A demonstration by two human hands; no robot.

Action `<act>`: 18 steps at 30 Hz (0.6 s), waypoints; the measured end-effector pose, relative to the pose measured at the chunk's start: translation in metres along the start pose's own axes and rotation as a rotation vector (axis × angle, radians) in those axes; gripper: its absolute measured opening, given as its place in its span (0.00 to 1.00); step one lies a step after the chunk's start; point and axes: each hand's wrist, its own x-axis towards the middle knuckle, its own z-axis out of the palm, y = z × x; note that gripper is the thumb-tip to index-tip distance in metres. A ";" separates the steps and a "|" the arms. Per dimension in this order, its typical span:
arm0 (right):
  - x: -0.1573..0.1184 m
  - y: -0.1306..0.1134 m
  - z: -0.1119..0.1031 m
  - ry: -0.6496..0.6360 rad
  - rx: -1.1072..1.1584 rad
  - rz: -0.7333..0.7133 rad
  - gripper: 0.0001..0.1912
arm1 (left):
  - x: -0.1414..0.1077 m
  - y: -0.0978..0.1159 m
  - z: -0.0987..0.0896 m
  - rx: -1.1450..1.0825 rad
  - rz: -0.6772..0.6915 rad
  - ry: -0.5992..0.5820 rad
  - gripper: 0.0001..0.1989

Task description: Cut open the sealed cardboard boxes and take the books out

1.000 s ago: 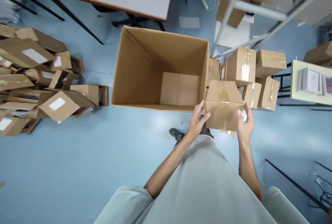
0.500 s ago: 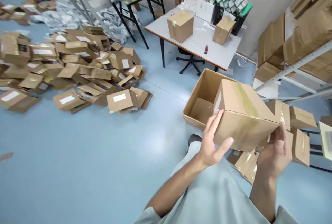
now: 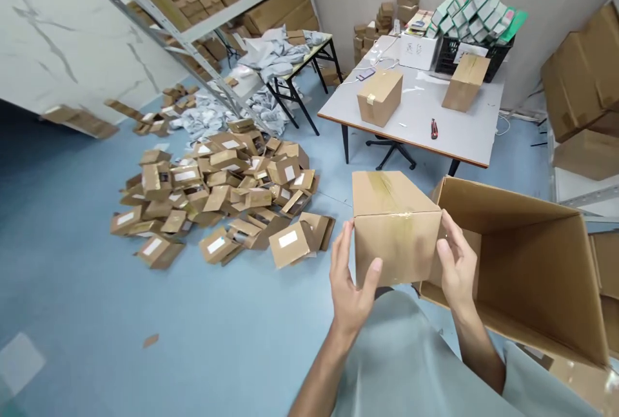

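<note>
A closed, taped brown carton point(image 3: 396, 236) is held up in front of my body between both hands. My left hand point(image 3: 352, 281) presses its left side, with the thumb on the near face. At the carton's right side is my right hand point(image 3: 456, 262), its fingers against that face. Just right of the held carton stands a large open carton point(image 3: 527, 262), and its visible inside is bare cardboard. My right forearm passes in front of the large carton's near left edge.
Many small cartons point(image 3: 232, 191) lie heaped on the floor at left. Ahead, a table point(image 3: 411, 114) bears two cartons, a red cutter point(image 3: 434, 128), a white box and a black crate point(image 3: 467, 49) of green-white boxes. Shelving point(image 3: 242, 4) stands behind left, more cartons at right.
The view has turned right-to-left, showing more shelving at left. The held carton has moved left off the large open carton, whose inside shows much more now. Both hands still hold it.
</note>
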 end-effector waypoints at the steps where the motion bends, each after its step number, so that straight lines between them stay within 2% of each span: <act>1: 0.011 -0.005 0.018 -0.004 -0.018 -0.016 0.33 | 0.019 -0.008 -0.005 -0.015 -0.007 0.008 0.37; 4: 0.042 -0.013 0.063 0.001 -0.080 -0.050 0.32 | 0.076 -0.034 -0.011 -0.088 -0.028 0.005 0.36; 9: 0.098 -0.005 0.127 0.101 -0.151 -0.060 0.32 | 0.183 -0.085 -0.007 -0.195 -0.005 -0.067 0.36; 13: 0.150 -0.006 0.178 0.243 -0.188 -0.007 0.33 | 0.278 -0.119 -0.004 -0.184 0.070 -0.176 0.36; 18: 0.213 -0.020 0.236 0.465 -0.213 0.012 0.34 | 0.390 -0.140 0.006 -0.220 0.129 -0.352 0.35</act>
